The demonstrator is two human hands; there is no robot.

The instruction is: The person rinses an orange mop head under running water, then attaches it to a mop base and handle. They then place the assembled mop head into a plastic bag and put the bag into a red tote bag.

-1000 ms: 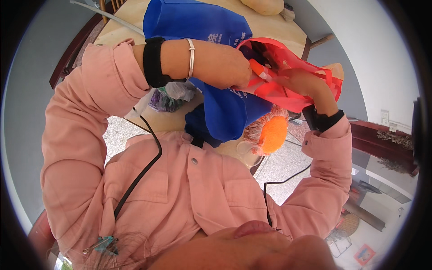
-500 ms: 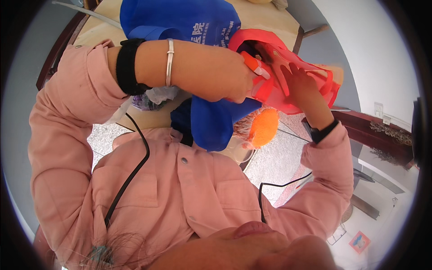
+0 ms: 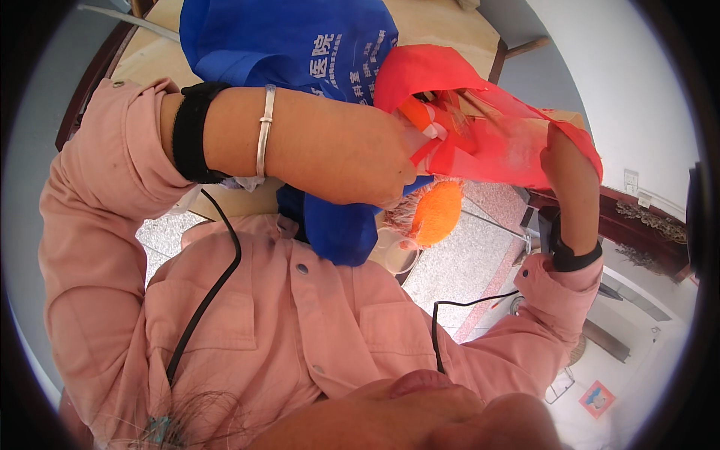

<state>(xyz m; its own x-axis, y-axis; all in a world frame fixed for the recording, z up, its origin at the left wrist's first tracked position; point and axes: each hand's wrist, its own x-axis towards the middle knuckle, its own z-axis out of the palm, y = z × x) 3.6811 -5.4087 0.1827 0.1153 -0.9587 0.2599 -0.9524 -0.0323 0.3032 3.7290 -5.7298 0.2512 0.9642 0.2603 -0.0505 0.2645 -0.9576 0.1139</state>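
Observation:
A red fabric bag (image 3: 495,150) lies before me with its mouth spread. My left hand (image 3: 375,154) is closed on the bag's near left edge, by a red strap. My right hand (image 3: 564,156) reaches into the bag's right end; red cloth covers its fingers, so their pose is hidden. Inside the bag show an orange-and-white item (image 3: 424,118) and a brownish stick-like thing (image 3: 480,103), neither clear enough to name. A large blue fabric bag (image 3: 251,34) with white printing rests behind my left forearm. More blue cloth (image 3: 341,232) hangs below that forearm.
A rounded orange object (image 3: 437,214) beside pale bristly strands sits below the red bag. Near it is a clear round-rimmed container (image 3: 400,255). The pale wooden tabletop (image 3: 442,30) extends behind the bags. A black cable (image 3: 202,315) runs down my front.
My right hand has moved right, from lying spread over the bag's contents to under the red cloth. The bag is stretched wider to the right. My left hand has shifted slightly left and down, still closed.

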